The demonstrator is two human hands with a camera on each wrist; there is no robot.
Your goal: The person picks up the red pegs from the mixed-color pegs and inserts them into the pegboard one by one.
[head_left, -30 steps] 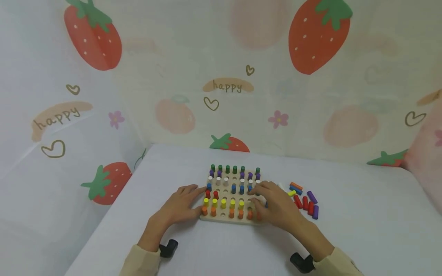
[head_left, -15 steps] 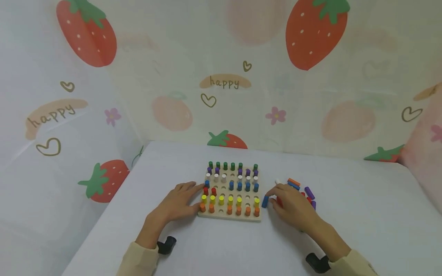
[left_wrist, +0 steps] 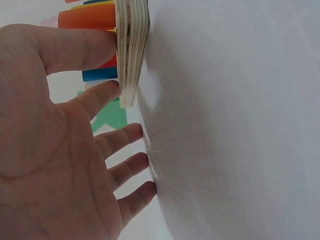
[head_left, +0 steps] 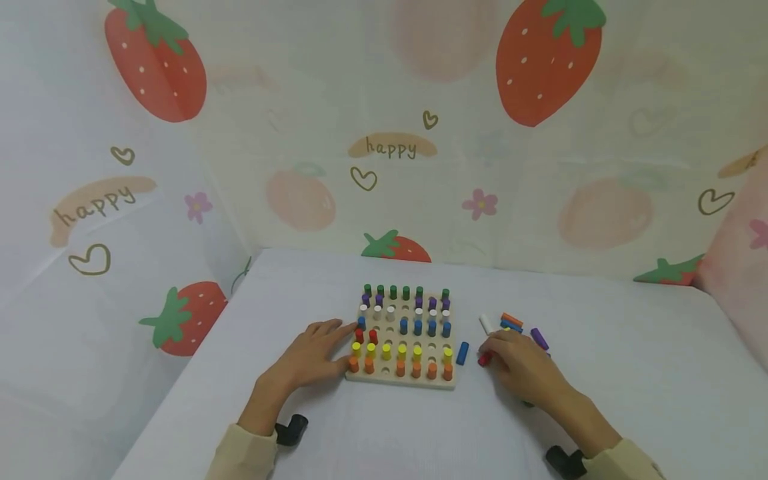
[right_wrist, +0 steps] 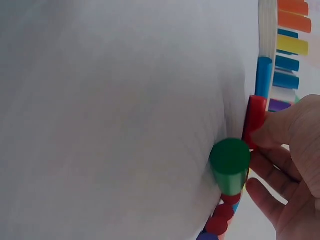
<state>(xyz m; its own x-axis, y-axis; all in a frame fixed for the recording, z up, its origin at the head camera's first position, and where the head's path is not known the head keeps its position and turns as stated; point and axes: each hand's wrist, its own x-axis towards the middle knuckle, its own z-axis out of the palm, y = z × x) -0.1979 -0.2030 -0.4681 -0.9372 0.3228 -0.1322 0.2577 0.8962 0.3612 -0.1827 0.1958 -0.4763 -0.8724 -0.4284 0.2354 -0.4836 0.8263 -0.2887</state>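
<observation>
A wooden pegboard (head_left: 402, 383) holds upright pegs in rows by colour, from green (head_left: 393, 292) at the back to orange (head_left: 416, 370) at the front. Along its left side lies my left hand (head_left: 309, 355), fingers extended; in the left wrist view the thumb and index fingertips touch the board's edge (left_wrist: 131, 55), and the other fingertips rest on the table. My right hand (head_left: 527, 368), right of the board, pinches a red peg (right_wrist: 255, 120) between thumb and fingers, low at the tabletop. A loose blue peg (head_left: 463, 353) lies between board and right hand.
Behind the right hand are loose pegs: white (head_left: 486, 325), orange (head_left: 512, 320), blue (head_left: 511, 327) and purple (head_left: 539, 338). A green peg (right_wrist: 230, 165) and several red ones (right_wrist: 220, 220) lie near that hand. A printed cloth wall (head_left: 540, 220) stands behind the table.
My right hand has moved right from over the board, passing the loose blue peg, and now pinches a red peg. A yellow peg shows at the row's right end. The left hand stays put.
</observation>
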